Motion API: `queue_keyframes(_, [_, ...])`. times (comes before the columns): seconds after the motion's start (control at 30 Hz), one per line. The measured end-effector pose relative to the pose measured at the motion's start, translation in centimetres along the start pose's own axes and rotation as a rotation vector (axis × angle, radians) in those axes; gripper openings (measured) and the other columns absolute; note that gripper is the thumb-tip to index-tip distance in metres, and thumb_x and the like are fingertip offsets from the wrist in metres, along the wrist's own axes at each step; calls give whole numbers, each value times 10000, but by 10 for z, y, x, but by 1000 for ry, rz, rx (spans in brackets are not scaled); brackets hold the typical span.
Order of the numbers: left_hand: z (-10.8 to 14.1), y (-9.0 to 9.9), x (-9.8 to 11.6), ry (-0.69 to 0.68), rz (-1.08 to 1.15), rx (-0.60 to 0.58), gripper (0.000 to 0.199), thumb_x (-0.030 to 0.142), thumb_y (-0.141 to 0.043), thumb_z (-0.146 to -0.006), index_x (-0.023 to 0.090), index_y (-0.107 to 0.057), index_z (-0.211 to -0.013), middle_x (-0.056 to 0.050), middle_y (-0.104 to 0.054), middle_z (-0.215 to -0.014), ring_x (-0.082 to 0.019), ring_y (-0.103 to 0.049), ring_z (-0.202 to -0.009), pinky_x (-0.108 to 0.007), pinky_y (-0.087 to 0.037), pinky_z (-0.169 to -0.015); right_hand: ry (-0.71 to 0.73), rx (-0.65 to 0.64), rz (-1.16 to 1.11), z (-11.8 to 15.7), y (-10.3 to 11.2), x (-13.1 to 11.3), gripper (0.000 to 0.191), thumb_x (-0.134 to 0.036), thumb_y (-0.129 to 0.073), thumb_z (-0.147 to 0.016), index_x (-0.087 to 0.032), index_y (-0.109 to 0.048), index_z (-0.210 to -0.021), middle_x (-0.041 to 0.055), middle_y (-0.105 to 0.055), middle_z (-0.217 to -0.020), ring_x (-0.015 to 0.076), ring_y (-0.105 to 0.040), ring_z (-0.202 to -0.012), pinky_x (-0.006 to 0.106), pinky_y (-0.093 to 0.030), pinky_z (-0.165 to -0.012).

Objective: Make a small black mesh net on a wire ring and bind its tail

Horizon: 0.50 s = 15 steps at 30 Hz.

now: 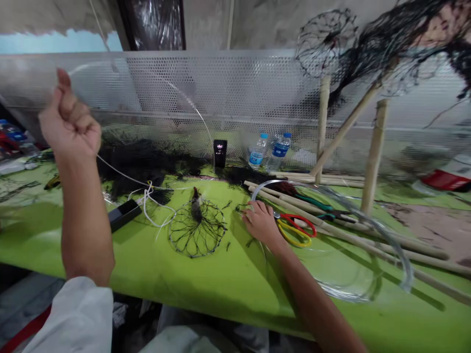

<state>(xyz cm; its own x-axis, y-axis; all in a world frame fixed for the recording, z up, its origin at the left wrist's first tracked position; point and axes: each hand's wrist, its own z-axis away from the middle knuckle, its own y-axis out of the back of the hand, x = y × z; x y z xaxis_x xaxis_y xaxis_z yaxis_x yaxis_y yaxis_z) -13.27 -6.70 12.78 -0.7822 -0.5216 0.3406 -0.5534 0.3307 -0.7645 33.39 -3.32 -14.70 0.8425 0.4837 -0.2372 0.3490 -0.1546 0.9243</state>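
My left hand (71, 120) is raised high on the left, its fingers curled in a pinch. A blurred pale strand shows beside its fingertips; I cannot make out whether they grip it. Low over the table, my right hand (262, 223) has its fingers pressed down on the near end of a coil of clear line (395, 240). Touching that hand's right side are scissors (300, 230) with red and yellow handles. Between the hands lies a round hoop of knotted dark netting (196, 240), a dark tuft at its middle. A thin pale strand (125, 174) runs behind my left forearm.
Wooden sticks (346, 238) and green-handled pliers (320, 208) lie at the right. Upright posts (374, 157) and hanging black netting (368, 44) stand behind. Two water bottles (257, 152), a small black device (220, 153) and a black box with white cable (125, 215) are also there.
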Motion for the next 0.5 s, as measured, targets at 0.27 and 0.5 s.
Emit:
queue_keyframes(0.27, [51,66,-5,31,104,183,442,282,-165,-1189,132,-580,-1220,135,-210,-489,-22,-254,-333,-57,-154,-325,-138,-14,-525,-28,11,-13,481,-491,-405,-1036,-190,-747,-1193,181,-733,-1320,380,-574,-1353,607,-389,-1150])
queue_keyframes(0.5, [94,106,-52,240,-203,377,445,130,-201,-1149,126,-642,-1087,106,-330,-488,-36,-296,-353,-78,-189,-335,-295,-80,-1054,-71,35,-35,557,-674,-469,-932,-214,-605,-1217,7,-640,-703,161,-577,-555,269,-434,-507])
